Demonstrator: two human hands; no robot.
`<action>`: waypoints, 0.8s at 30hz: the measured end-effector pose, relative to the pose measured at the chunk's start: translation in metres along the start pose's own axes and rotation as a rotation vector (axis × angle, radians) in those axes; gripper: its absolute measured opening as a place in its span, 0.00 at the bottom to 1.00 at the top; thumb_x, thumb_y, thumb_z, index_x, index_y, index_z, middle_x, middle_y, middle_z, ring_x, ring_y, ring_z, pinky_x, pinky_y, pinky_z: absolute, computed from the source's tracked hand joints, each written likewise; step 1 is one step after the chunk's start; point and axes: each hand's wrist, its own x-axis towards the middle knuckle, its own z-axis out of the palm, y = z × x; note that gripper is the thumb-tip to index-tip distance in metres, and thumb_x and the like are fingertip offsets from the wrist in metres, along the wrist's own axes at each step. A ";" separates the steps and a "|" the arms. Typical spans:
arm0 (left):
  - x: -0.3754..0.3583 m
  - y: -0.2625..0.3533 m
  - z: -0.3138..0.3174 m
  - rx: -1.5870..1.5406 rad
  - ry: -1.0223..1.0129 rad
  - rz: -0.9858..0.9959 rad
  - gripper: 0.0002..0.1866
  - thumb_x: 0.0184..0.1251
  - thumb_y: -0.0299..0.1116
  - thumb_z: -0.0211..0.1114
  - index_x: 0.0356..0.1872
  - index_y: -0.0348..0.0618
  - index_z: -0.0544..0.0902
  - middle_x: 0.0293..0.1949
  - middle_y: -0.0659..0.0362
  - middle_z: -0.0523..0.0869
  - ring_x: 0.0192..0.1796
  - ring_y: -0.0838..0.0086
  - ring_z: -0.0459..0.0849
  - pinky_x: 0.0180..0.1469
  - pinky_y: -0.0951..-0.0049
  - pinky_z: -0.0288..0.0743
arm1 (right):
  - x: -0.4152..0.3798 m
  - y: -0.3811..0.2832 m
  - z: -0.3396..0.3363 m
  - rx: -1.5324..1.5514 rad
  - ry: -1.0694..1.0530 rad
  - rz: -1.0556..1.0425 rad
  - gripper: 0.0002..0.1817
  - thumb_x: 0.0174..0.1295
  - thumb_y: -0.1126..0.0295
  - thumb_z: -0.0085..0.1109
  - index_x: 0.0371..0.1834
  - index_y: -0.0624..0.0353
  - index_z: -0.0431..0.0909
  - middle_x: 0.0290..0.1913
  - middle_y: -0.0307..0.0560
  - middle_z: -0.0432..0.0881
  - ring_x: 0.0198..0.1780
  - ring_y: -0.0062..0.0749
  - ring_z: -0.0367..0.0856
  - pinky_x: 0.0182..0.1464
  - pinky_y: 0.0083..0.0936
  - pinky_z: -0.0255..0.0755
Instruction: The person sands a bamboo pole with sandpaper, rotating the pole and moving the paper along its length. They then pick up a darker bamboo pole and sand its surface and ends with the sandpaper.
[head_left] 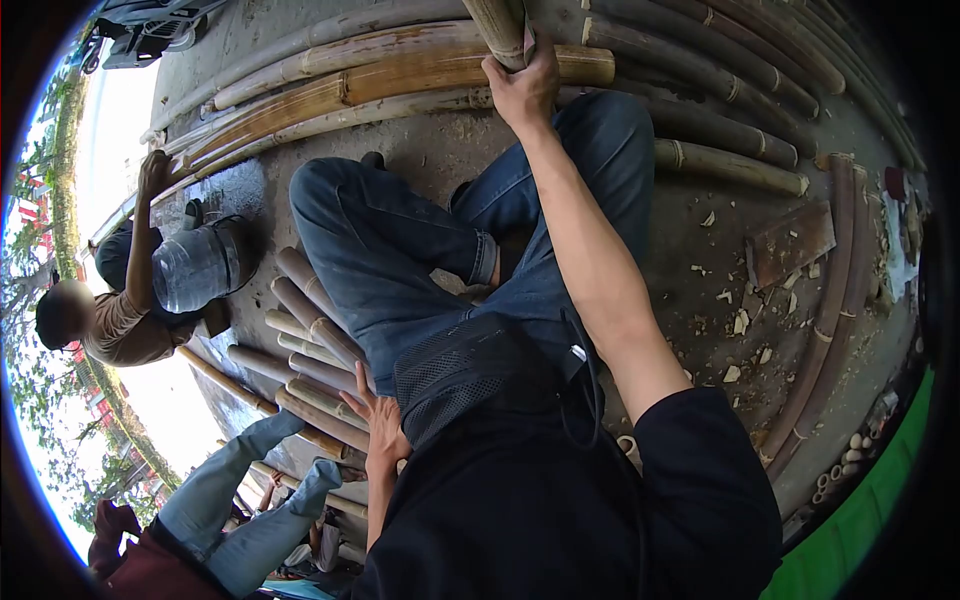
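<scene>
My right hand [525,90] reaches forward past my knee and is wrapped round the end of a bamboo pole [495,28], which runs out of view at the top. A dark narrow edge shows beside the palm. Under that pole lies a long yellow-brown bamboo pole [400,85] on the ground. Down by my left hip, my left hand [385,425] has its fingers spread and holds nothing. Its fingertips are right by a stack of cut bamboo pieces [320,400] next to my thigh.
Many bamboo poles [700,60] lie ahead. Right of me are wood chips [740,322], a rusty flat plate [790,243] and two long curved poles [835,300]. A person [130,320] sits at left by a clear plastic container [195,268]; another person's legs [240,480] are lower left.
</scene>
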 end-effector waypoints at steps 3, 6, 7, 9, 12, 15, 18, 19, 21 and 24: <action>-0.004 -0.003 0.002 -0.029 0.006 -0.009 0.30 0.80 0.47 0.47 0.77 0.47 0.72 0.70 0.43 0.77 0.87 0.42 0.41 0.78 0.25 0.24 | 0.000 -0.004 -0.004 0.075 0.000 0.015 0.33 0.48 0.69 0.78 0.59 0.57 0.76 0.49 0.57 0.84 0.51 0.58 0.84 0.53 0.49 0.79; -0.014 -0.005 0.006 -0.065 0.000 -0.020 0.30 0.80 0.47 0.47 0.77 0.47 0.72 0.71 0.43 0.77 0.87 0.42 0.42 0.78 0.25 0.25 | 0.000 -0.006 -0.009 0.066 0.009 0.022 0.33 0.48 0.69 0.78 0.60 0.58 0.75 0.50 0.58 0.84 0.52 0.58 0.85 0.53 0.48 0.79; -0.016 -0.006 0.007 -0.074 -0.001 -0.023 0.30 0.80 0.47 0.47 0.77 0.47 0.72 0.71 0.43 0.77 0.87 0.42 0.42 0.78 0.25 0.25 | -0.001 -0.006 -0.010 0.082 0.000 0.042 0.33 0.48 0.69 0.78 0.60 0.58 0.75 0.50 0.58 0.84 0.52 0.58 0.85 0.53 0.48 0.79; -0.016 -0.006 0.009 -0.087 0.006 -0.024 0.30 0.80 0.47 0.47 0.77 0.47 0.72 0.71 0.43 0.77 0.86 0.42 0.42 0.78 0.25 0.26 | 0.000 -0.004 -0.010 0.104 -0.007 0.057 0.33 0.49 0.69 0.78 0.61 0.58 0.75 0.50 0.58 0.84 0.52 0.58 0.85 0.53 0.48 0.79; -0.010 -0.009 0.008 -0.092 0.016 -0.024 0.30 0.80 0.47 0.47 0.77 0.47 0.72 0.71 0.43 0.76 0.86 0.42 0.42 0.78 0.25 0.27 | 0.001 -0.002 -0.007 0.106 -0.013 0.039 0.34 0.49 0.69 0.78 0.61 0.58 0.75 0.50 0.58 0.84 0.52 0.58 0.85 0.54 0.48 0.79; -0.005 -0.010 0.007 -0.091 0.025 -0.027 0.30 0.80 0.47 0.47 0.77 0.47 0.72 0.71 0.43 0.76 0.86 0.42 0.43 0.78 0.25 0.27 | 0.000 -0.002 -0.009 0.063 -0.047 0.066 0.34 0.49 0.70 0.78 0.62 0.58 0.74 0.50 0.58 0.84 0.52 0.57 0.85 0.54 0.48 0.79; -0.004 -0.010 0.008 -0.096 0.026 -0.035 0.30 0.80 0.47 0.47 0.77 0.46 0.72 0.71 0.42 0.76 0.86 0.42 0.43 0.78 0.26 0.28 | 0.002 -0.003 -0.009 0.127 -0.029 0.039 0.34 0.49 0.70 0.78 0.62 0.58 0.74 0.50 0.57 0.84 0.52 0.56 0.85 0.54 0.46 0.80; -0.003 -0.010 0.008 -0.098 0.027 -0.037 0.30 0.80 0.47 0.47 0.77 0.46 0.72 0.71 0.42 0.76 0.86 0.42 0.43 0.78 0.26 0.28 | 0.001 -0.004 -0.009 0.116 -0.029 0.054 0.34 0.49 0.70 0.78 0.62 0.58 0.74 0.50 0.57 0.84 0.52 0.55 0.86 0.54 0.46 0.80; -0.004 -0.010 0.010 -0.104 0.029 -0.043 0.30 0.80 0.47 0.48 0.77 0.46 0.72 0.71 0.42 0.76 0.86 0.42 0.43 0.78 0.26 0.29 | 0.001 -0.005 -0.010 0.106 -0.041 0.062 0.34 0.49 0.70 0.78 0.62 0.58 0.74 0.49 0.57 0.84 0.51 0.55 0.86 0.54 0.45 0.80; -0.007 -0.011 0.013 -0.113 0.034 -0.047 0.30 0.80 0.47 0.48 0.77 0.46 0.71 0.71 0.42 0.76 0.86 0.42 0.44 0.79 0.26 0.29 | 0.001 -0.006 -0.011 0.125 -0.062 0.060 0.34 0.49 0.70 0.78 0.62 0.59 0.74 0.49 0.57 0.84 0.52 0.55 0.85 0.54 0.45 0.80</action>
